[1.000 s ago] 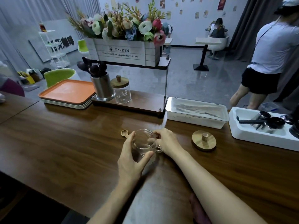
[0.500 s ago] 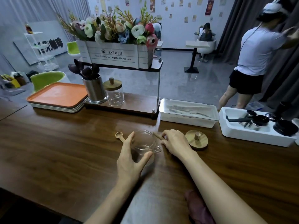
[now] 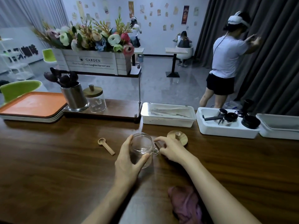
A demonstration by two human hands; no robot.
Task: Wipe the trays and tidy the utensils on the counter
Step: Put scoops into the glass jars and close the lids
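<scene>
A clear glass jar [image 3: 141,148] with a small handle stands open on the brown counter [image 3: 56,159], and my left hand [image 3: 127,162] grips it from the left. Just right of the jar, my right hand [image 3: 171,151] curls its fingers over a short dark stick [image 3: 157,145] lying by the handle and pinches it. The jar's round wooden lid [image 3: 183,138] lies behind that hand. A pale wooden spoon [image 3: 106,146] lies left of the jar. Orange trays [image 3: 32,104] are stacked at the far left. A purple cloth [image 3: 186,204] lies under my right forearm.
A steel utensil holder [image 3: 74,97] and a lidded glass jar [image 3: 96,101] stand on a low shelf under a flower box [image 3: 92,63]. Three white bins [image 3: 168,117], [image 3: 226,129], [image 3: 278,126] line the back edge. A person [image 3: 226,62] stands beyond the counter.
My right hand came down from the jar's rim to the counter beside the handle and closed over the dark stick. The left hand kept its grip on the jar. The view tilted up.
</scene>
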